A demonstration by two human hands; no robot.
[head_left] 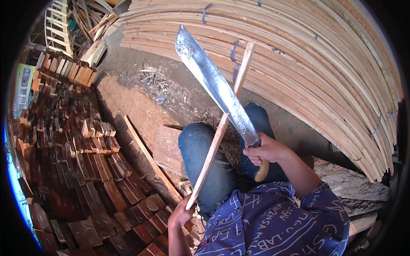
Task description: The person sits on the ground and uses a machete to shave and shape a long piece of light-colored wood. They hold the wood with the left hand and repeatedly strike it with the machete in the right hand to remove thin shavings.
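Note:
My right hand [270,150] is closed round the wooden handle of a machete [215,87], whose broad, shiny blade points up and to the left. A long, pale wooden stick [209,161] slants up from my left hand [181,213], which grips its lower end. The blade crosses in front of the stick near its middle; whether the two touch I cannot tell. Beyond the blade, the stick's far end rises in front of bundled strips. Both are held above my bent knees in blue jeans.
Stacked dark wood blocks [85,187] fill the left side. Long bundled wooden strips [299,85] curve along the far and right sides. A loose plank [149,158] lies beside the blocks, near a flat wooden block [166,145]. Wood shavings [156,81] litter the ground ahead.

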